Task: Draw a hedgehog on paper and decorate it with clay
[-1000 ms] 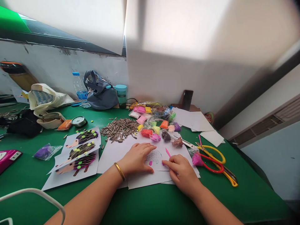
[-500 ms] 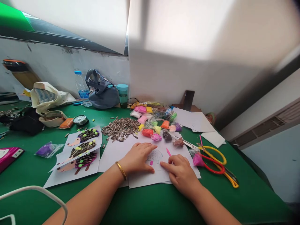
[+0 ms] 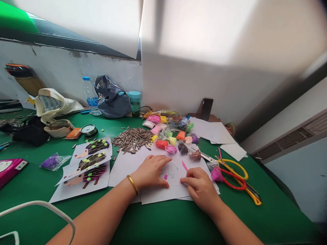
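Observation:
My left hand (image 3: 153, 172) lies on a white sheet (image 3: 158, 197) with its fingers spread, covering part of a hedgehog-like drawing (image 3: 169, 169). A small pink clay piece (image 3: 166, 177) sits at the lower edge of the drawing. To the right rests my right hand (image 3: 199, 187), its index finger stretched out on the paper and the other fingers curled. A pointed pink piece (image 3: 184, 165) shows just above this hand; whether the curled fingers touch it is unclear. Bags of coloured clay (image 3: 162, 144) lie beyond the drawing.
Sunflower seeds (image 3: 133, 139) are heaped behind the sheet. Finished hedgehog pictures (image 3: 94, 170) lie at left. Scissors with red handles (image 3: 233, 180) and yellow ones (image 3: 238, 166) are at right. A bag (image 3: 113, 102), a bottle (image 3: 90, 97) and a phone (image 3: 206, 109) stand by the wall.
My right hand has slid slightly to the right, away from the drawing, uncovering its lower right edge. My left hand stays in place on the paper. The view has shifted a little.

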`<action>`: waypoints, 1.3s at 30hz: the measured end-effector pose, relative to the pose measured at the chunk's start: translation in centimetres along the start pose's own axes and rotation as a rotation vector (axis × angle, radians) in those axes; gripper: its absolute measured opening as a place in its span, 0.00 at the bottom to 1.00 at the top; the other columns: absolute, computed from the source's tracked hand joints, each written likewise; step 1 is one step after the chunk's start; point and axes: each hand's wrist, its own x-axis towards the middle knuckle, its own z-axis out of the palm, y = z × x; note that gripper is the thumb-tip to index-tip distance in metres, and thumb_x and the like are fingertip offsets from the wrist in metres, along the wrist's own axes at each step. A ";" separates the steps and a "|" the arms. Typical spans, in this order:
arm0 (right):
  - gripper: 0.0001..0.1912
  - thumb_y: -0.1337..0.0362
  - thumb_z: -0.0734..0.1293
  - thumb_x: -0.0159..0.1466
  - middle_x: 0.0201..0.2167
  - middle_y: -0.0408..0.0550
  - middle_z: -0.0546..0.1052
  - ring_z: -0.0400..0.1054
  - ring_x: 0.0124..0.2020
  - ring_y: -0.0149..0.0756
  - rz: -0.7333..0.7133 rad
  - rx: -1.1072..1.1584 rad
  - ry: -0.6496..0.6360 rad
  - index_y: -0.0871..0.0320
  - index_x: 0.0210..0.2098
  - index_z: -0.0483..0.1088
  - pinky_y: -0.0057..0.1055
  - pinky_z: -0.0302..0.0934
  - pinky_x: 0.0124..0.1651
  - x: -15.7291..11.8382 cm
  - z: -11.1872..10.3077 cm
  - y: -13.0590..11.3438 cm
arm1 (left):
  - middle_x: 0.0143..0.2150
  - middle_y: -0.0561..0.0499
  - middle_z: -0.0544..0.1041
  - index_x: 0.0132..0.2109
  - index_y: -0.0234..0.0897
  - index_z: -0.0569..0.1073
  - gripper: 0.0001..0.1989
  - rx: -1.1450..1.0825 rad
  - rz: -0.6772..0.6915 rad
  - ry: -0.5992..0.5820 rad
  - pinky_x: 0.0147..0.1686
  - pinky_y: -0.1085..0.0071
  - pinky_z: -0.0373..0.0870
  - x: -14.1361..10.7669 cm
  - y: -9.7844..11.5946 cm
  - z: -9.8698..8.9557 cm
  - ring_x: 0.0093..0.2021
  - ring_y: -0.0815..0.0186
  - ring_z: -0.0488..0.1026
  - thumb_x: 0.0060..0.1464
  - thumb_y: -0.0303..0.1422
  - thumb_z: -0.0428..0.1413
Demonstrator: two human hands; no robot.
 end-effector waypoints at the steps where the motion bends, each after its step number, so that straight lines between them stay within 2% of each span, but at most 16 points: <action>1: 0.20 0.77 0.61 0.58 0.36 0.49 0.72 0.65 0.40 0.41 0.020 0.032 0.019 0.52 0.38 0.78 0.39 0.61 0.43 0.0 0.0 0.2 | 0.64 0.45 0.67 0.65 0.47 0.59 0.47 0.000 -0.002 -0.001 0.61 0.53 0.54 0.0 0.0 0.0 0.64 0.49 0.61 0.40 0.51 0.66; 4: 0.19 0.76 0.60 0.58 0.37 0.49 0.72 0.66 0.41 0.41 0.084 0.083 0.051 0.53 0.41 0.78 0.39 0.63 0.44 0.1 0.1 0.6 | 0.64 0.45 0.67 0.65 0.46 0.59 0.48 0.005 -0.004 0.001 0.61 0.53 0.54 0.0 0.0 0.0 0.64 0.50 0.61 0.39 0.50 0.67; 8: 0.13 0.70 0.64 0.62 0.36 0.50 0.72 0.66 0.41 0.43 0.132 0.060 0.016 0.53 0.43 0.77 0.41 0.64 0.44 0.3 0.3 0.8 | 0.64 0.46 0.67 0.65 0.46 0.59 0.48 0.003 -0.002 0.003 0.61 0.53 0.54 0.0 0.0 0.0 0.64 0.50 0.61 0.39 0.50 0.67; 11: 0.11 0.67 0.65 0.63 0.37 0.50 0.72 0.67 0.42 0.43 0.115 0.068 0.005 0.52 0.44 0.76 0.42 0.64 0.45 0.4 0.4 0.7 | 0.63 0.46 0.68 0.66 0.47 0.58 0.47 0.003 -0.002 0.005 0.61 0.53 0.54 0.0 0.0 0.0 0.64 0.50 0.61 0.40 0.51 0.66; 19: 0.13 0.69 0.63 0.64 0.36 0.49 0.72 0.67 0.42 0.41 0.033 0.184 -0.030 0.50 0.43 0.77 0.39 0.65 0.45 1.8 0.2 -0.4 | 0.64 0.43 0.67 0.65 0.46 0.59 0.47 0.008 -0.009 0.018 0.61 0.52 0.53 -0.1 -0.1 0.2 0.64 0.49 0.61 0.41 0.53 0.65; 24: 0.11 0.67 0.64 0.64 0.36 0.50 0.73 0.67 0.41 0.42 0.088 0.067 0.015 0.53 0.42 0.77 0.40 0.64 0.45 2.3 0.1 1.0 | 0.64 0.43 0.66 0.65 0.47 0.59 0.47 0.003 -0.022 0.008 0.61 0.51 0.54 0.0 0.0 0.2 0.64 0.48 0.61 0.41 0.52 0.66; 28: 0.10 0.63 0.66 0.64 0.35 0.50 0.73 0.67 0.40 0.42 0.098 -0.020 -0.037 0.53 0.43 0.77 0.39 0.63 0.42 1.9 0.6 1.7 | 0.64 0.43 0.66 0.65 0.47 0.59 0.47 -0.003 -0.025 0.010 0.61 0.52 0.53 0.0 0.0 0.2 0.64 0.48 0.61 0.40 0.52 0.66; 33: 0.08 0.62 0.67 0.64 0.35 0.49 0.73 0.67 0.39 0.42 0.103 -0.074 -0.042 0.53 0.41 0.76 0.39 0.61 0.43 2.0 0.7 1.4 | 0.64 0.43 0.66 0.66 0.45 0.59 0.47 0.001 -0.011 0.016 0.61 0.51 0.54 -0.1 -0.1 0.3 0.64 0.49 0.61 0.40 0.52 0.65; 39: 0.07 0.64 0.68 0.63 0.35 0.49 0.73 0.67 0.39 0.41 0.032 0.001 -0.024 0.53 0.41 0.76 0.39 0.62 0.44 2.6 0.8 0.3 | 0.65 0.43 0.66 0.65 0.47 0.59 0.47 -0.004 -0.021 0.015 0.61 0.52 0.54 -0.1 -0.2 0.4 0.64 0.49 0.61 0.40 0.52 0.66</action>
